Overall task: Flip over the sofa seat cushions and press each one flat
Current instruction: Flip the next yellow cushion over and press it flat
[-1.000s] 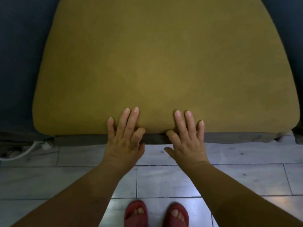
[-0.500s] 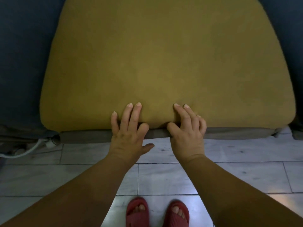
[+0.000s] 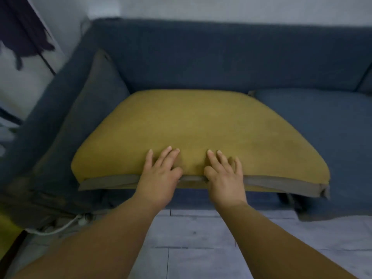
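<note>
Cushion (image 3: 191, 127): mustard yellow, centre of frame, on the sofa (image 3: 201, 57), grey band along its front edge.
Left hand (image 3: 159, 174): fingers straight and spread, lying flat on the Cushion's front edge, thumb at the band.
Right hand (image 3: 225, 176): likewise flat, just beside it.
Blue seat cushion (image 3: 322, 121): right of frame, adjoining.

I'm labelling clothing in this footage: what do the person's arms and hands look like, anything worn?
No sleeve shows on the left forearm or right forearm; both are bare to the frame's edge. The left hand and right hand wear no glove, ring, watch or bracelet. Nails look short and unpainted.
</note>
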`<state>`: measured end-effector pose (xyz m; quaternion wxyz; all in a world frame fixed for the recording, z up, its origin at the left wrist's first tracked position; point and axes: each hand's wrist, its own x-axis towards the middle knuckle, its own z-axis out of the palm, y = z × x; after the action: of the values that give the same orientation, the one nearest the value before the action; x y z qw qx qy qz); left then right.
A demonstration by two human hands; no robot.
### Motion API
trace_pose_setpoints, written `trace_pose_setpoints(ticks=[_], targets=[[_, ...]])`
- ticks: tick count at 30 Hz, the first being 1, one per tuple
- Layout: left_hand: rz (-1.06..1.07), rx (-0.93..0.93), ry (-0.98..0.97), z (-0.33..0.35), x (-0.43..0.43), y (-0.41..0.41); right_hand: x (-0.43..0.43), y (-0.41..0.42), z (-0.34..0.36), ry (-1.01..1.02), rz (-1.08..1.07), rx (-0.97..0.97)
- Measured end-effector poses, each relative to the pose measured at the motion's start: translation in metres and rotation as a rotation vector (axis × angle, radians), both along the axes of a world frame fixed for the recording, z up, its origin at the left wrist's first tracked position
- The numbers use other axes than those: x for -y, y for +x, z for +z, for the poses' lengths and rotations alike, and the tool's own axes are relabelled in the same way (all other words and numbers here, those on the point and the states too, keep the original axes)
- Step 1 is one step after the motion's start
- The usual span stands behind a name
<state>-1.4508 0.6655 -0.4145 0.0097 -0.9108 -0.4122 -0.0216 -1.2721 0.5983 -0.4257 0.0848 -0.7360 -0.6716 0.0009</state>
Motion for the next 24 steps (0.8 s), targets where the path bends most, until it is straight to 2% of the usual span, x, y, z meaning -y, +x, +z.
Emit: trace_pose_setpoints(ticks=[4, 8, 13, 16, 20, 24], targets=[[-0.06, 0.081, 0.136, 0.124, -0.018, 0.0, -0.019, 0.001, 0.121, 0.087, 0.009, 0.029], [-0.039, 0.035, 0.199, 0.233, -0.03, 0.0, -0.032, 0.0, 0.23, 0.141, -0.016, 0.075], [0.011, 0.108, 0.252, 0.325, -0.038, 0.002, -0.04, 0.0, 0.324, 0.232, -0.063, 0.11], [0.041, 0.137, 0.215, 0.343, -0.049, 0.004, -0.046, -0.002, 0.349, 0.226, -0.089, 0.102], [0.223, 0.251, 0.05, 0.328, -0.067, 0.008, -0.065, 0.0, 0.349, 0.099, -0.167, -0.053], [0.234, 0.253, 0.067, 0.316, -0.091, 0.018, -0.09, 0.014, 0.337, 0.09, -0.133, -0.109]])
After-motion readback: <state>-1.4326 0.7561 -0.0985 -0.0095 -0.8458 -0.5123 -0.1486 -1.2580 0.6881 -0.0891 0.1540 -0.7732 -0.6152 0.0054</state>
